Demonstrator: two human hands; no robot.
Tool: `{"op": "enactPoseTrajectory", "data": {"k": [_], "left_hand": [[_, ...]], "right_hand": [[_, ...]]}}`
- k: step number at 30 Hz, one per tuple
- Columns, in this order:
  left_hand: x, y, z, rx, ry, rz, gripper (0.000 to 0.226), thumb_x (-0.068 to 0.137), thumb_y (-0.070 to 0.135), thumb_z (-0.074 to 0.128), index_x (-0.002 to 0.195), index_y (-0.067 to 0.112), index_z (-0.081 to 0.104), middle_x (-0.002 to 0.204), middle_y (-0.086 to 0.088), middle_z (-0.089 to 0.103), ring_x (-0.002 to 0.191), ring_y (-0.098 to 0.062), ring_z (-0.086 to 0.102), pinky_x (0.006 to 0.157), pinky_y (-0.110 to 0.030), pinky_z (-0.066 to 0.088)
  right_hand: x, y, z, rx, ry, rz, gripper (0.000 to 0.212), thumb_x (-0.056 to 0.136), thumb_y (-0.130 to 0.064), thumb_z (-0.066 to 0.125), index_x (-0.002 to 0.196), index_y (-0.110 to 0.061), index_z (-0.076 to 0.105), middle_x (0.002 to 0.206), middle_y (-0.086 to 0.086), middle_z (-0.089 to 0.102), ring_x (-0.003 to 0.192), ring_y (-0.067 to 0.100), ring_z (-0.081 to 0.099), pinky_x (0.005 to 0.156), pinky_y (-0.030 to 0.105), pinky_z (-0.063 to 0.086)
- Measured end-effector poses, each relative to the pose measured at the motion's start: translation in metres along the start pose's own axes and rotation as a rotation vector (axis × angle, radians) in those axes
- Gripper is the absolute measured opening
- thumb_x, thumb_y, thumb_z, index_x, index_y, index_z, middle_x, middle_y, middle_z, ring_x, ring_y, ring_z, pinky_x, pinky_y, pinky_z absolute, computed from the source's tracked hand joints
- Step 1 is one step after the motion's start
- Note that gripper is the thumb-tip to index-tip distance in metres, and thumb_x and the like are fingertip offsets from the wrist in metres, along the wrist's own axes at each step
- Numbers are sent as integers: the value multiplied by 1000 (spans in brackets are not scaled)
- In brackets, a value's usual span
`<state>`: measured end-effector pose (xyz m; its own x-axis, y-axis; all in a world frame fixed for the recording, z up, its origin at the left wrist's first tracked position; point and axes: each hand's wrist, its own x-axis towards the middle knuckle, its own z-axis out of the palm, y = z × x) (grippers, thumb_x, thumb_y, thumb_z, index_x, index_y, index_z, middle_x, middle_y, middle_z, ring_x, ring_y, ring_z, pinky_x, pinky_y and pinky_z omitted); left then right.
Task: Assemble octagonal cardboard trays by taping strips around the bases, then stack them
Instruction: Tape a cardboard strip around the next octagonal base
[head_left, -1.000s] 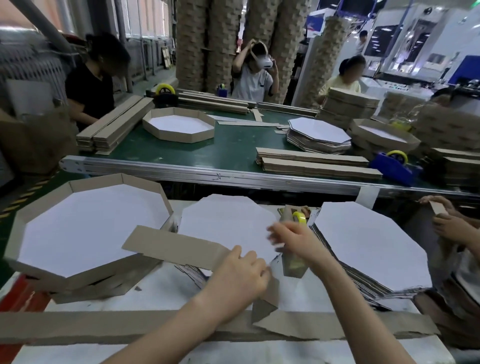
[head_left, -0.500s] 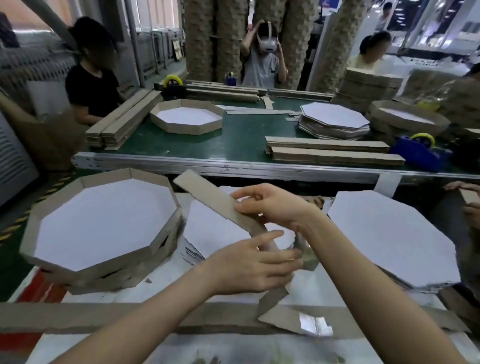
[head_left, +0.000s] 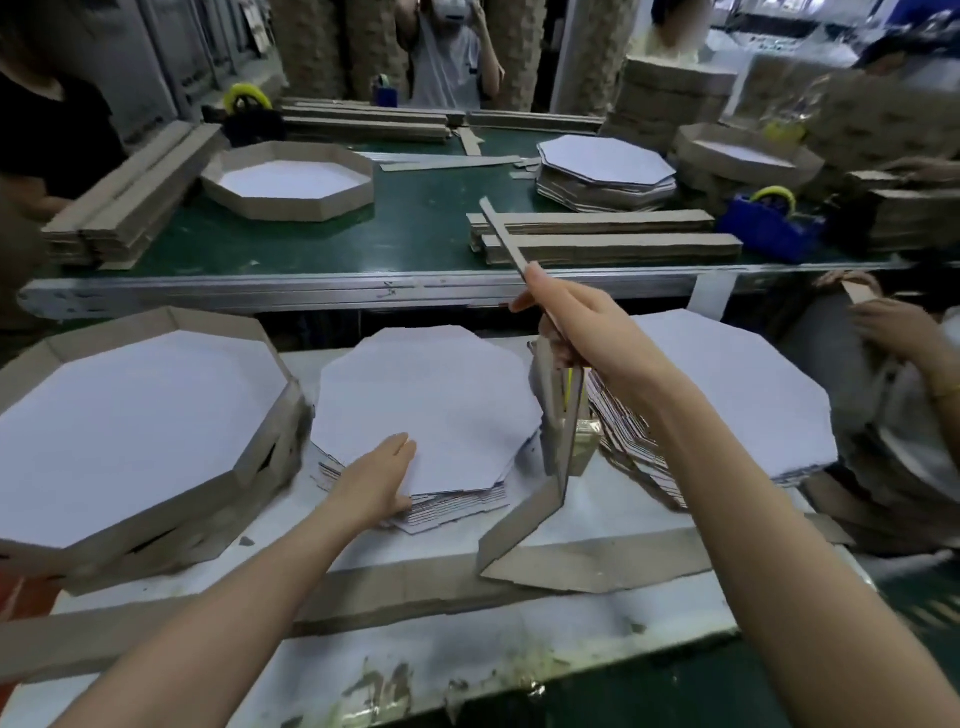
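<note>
Left hand (head_left: 379, 480): lay flat with fingers straight on the near-left edge of the middle stack of octagonal bases (head_left: 431, 400), holding nothing.
Right hand (head_left: 576, 322): was clamped round a cardboard strip (head_left: 537, 512) raised at that stack's right side. The strip's lower end touched the bench (head_left: 467, 644).
Done: finished trays (head_left: 156, 522) sat stacked at the bench's left edge.
Left: this strip was not yet wrapped or taped. A second stack (head_left: 727, 395) waited toward the right edge.
Materials: the bases were thin, flat and white-faced. The strip was brown, matte and creased into panels.
</note>
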<state>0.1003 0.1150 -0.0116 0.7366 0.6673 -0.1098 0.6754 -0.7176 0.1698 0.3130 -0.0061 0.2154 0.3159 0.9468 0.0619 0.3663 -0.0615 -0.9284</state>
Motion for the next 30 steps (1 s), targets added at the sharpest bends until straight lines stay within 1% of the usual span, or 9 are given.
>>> {"op": "enactPoseTrajectory", "data": {"k": [3,7,11,15,18,21,24,28,30], "left_hand": [[7,-2,19,121,-147,-30,100,80,34,76,151,6,12,159,-15,5,146,-30,11,116,-36,21],[12,-4,35,164,-169,-22,89,88,18,66,152,6,5,161,-13,2,148,-28,7,117,-35,14],[14,0,29,148,-137,35,76,90,11,62,151,8,16,156,-8,18,142,-22,23,109,-34,29],[6,8,3,162,-164,88,45,88,11,52,131,10,39,130,-6,42,120,-24,45,90,-36,41],[-1,15,-36,56,58,106,22,88,19,50,109,13,53,112,-3,56,104,-23,56,81,-37,43],[-8,28,-92,-213,532,72,15,86,17,60,97,15,69,96,1,71,90,-23,67,73,-36,50],[-14,42,-151,-460,852,17,11,87,11,69,97,14,73,91,4,73,85,-19,68,76,-34,54],[-34,42,-213,-634,1009,-3,16,89,16,68,105,19,65,91,13,63,82,10,57,74,-1,41],[-51,37,-234,-658,987,1,19,88,19,70,104,27,63,92,19,61,89,11,56,73,-2,41]], "right_hand": [[-6,9,-16,-16,40,32,63,76,-80,52,92,-22,74,58,-14,44,58,9,41,63,32,34],[-13,24,-40,-70,80,74,60,81,-77,52,92,-22,74,61,-11,46,58,5,42,63,30,35],[-12,36,-65,-92,206,139,63,77,-78,50,89,-21,73,52,-21,53,61,7,45,64,27,37],[-8,49,-77,-161,246,175,59,84,-74,49,88,-20,72,61,-13,52,66,12,43,60,27,37],[-3,54,-87,-218,274,211,62,83,-76,49,89,-18,71,72,1,45,63,15,40,58,28,35],[0,56,-98,-210,323,224,63,81,-77,51,89,-18,71,73,2,46,63,15,40,57,28,36],[0,57,-105,-169,380,226,65,80,-78,52,89,-17,72,73,3,48,64,16,41,56,28,36],[-1,58,-107,-115,416,241,67,75,-82,54,86,-18,74,74,4,47,64,17,40,57,31,35],[-2,55,-103,-112,407,230,69,75,-82,54,87,-17,73,73,4,46,64,17,39,57,31,35]]}}
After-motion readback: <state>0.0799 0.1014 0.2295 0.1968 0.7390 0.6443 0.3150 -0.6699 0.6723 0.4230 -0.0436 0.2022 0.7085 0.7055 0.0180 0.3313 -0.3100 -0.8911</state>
